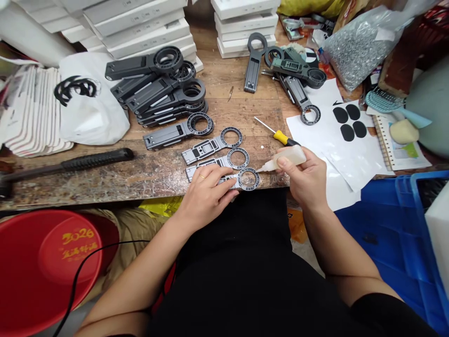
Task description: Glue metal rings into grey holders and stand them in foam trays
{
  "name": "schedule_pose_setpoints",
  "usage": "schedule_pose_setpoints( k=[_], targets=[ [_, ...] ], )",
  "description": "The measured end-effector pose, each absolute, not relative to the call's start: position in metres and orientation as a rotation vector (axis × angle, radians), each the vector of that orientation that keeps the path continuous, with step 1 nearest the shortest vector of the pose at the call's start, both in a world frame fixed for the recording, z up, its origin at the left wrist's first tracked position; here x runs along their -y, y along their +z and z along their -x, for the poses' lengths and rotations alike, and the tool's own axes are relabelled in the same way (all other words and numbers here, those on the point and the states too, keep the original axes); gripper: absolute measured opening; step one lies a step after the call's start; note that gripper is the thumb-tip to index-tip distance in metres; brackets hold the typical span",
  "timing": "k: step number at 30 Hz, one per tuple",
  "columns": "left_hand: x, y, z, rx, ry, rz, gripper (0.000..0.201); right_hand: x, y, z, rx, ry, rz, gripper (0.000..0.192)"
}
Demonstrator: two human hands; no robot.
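My left hand [206, 189] presses down on a flat grey plastic part with a ring end [248, 179] at the near edge of the wooden bench [140, 173]. My right hand [304, 175] holds a small translucent glue bottle [286, 158], its nozzle tip touching the ring's right rim. Two more grey ring parts [213, 147] [224, 160] lie just behind, side by side. Further back lies a black ring-ended part [178, 132].
A stack of black ring parts [161, 89] sits at the back left, with more [294, 75] at the back right. A yellow-handled screwdriver [277, 133], white sheet with black oval pads [347, 121], hammer [70, 164], white boxes [140, 28], red bucket [42, 262] and blue crate [403, 234] surround me.
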State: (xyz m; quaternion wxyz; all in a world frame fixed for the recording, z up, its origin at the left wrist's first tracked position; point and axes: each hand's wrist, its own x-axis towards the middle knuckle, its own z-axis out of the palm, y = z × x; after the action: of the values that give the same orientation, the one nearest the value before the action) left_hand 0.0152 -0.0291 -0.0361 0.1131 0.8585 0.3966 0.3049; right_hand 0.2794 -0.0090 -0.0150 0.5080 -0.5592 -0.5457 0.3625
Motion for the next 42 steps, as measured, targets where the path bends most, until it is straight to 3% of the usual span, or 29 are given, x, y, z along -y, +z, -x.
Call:
schedule_pose_setpoints(
  k=[8,21,42],
  targets=[
    [0.012,-0.032,-0.006,-1.257,0.852,-2.535,0.023,-0.018,-0.019,-0.242,1.243,1.066,1.257,0.048],
    [0.009,-0.025,-0.005,-1.219,0.787,-2.671,0.022,-0.016,0.0,-0.229,1.812,0.707,1.225,0.022],
    [0.007,-0.02,-0.005,-1.221,0.776,-2.678,0.018,-0.05,-0.004,-0.234,1.754,0.579,1.303,0.036]
  ],
)
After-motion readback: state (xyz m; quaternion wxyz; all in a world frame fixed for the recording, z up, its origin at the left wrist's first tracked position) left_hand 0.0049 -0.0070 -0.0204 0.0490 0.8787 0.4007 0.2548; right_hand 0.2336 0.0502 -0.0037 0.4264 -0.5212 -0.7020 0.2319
